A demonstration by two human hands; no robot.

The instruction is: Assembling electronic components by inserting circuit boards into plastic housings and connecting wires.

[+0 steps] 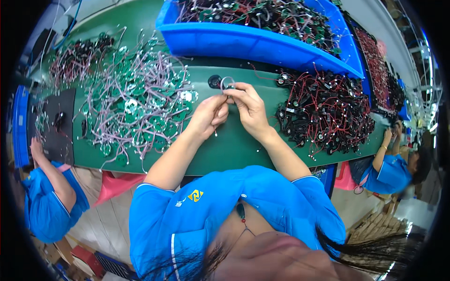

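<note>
My left hand [211,114] and my right hand [249,107] meet over the green work surface, fingertips pinched together. Between them is a small part with a looped pale cable [226,79], probably a wired circuit board; the fingers hide most of it. Just beyond the fingertips is a round black part [215,81]; whether it is joined to the cable I cannot tell. To the left spreads a pile of green circuit boards with pale cables [140,103]. On the right lies a heap of round black parts with red wires [328,112].
A blue bin [262,44] full of wired boards and black parts stands at the far side. Another pile of wired parts [79,58] lies far left. Co-workers sit on both sides: one person's arm [56,178] at left, another's blue sleeve [389,171] at right.
</note>
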